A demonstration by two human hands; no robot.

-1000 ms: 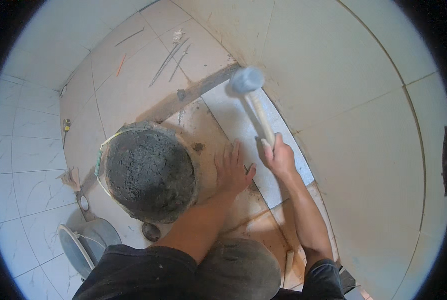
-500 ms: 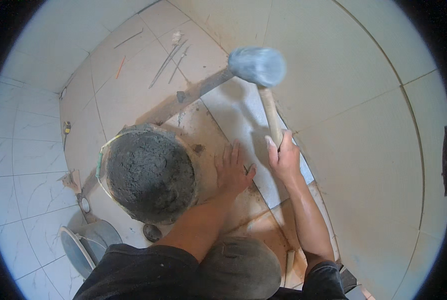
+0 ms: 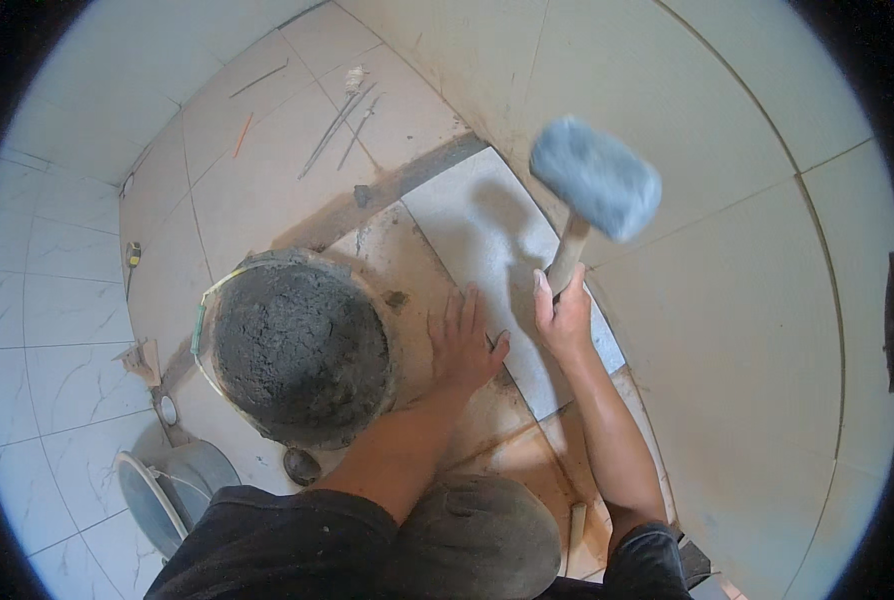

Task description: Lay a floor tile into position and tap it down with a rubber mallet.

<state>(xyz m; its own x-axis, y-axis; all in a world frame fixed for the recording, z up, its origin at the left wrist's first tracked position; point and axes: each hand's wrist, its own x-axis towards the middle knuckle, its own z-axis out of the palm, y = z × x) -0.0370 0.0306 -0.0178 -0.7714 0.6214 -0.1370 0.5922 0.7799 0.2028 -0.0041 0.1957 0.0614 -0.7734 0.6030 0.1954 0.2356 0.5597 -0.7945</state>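
Note:
My right hand (image 3: 567,315) is closed round the wooden handle of a rubber mallet (image 3: 597,180). The mallet's thick grey head is raised, slightly blurred, to the right of a light floor tile (image 3: 482,210) that lies along the wall. Its shadow falls across the tile. My left hand (image 3: 462,345) rests flat with fingers spread on the dusty tile beside it, the thumb reaching to the light tile's edge. Just left of that hand stands a bucket heaped with dark wet mortar (image 3: 302,345), its handle hanging at the left side.
A grey bucket (image 3: 192,475) lies tipped at the lower left, near a small dark round lump (image 3: 303,465). Thin rods (image 3: 337,125), an orange stick (image 3: 243,135) and a tape measure (image 3: 134,255) are on the far floor. The tiled wall (image 3: 707,260) rises close on the right.
The mallet head has swung to the right and tilted, away from above the far end of the light tile. My left hand has stayed in place on the floor.

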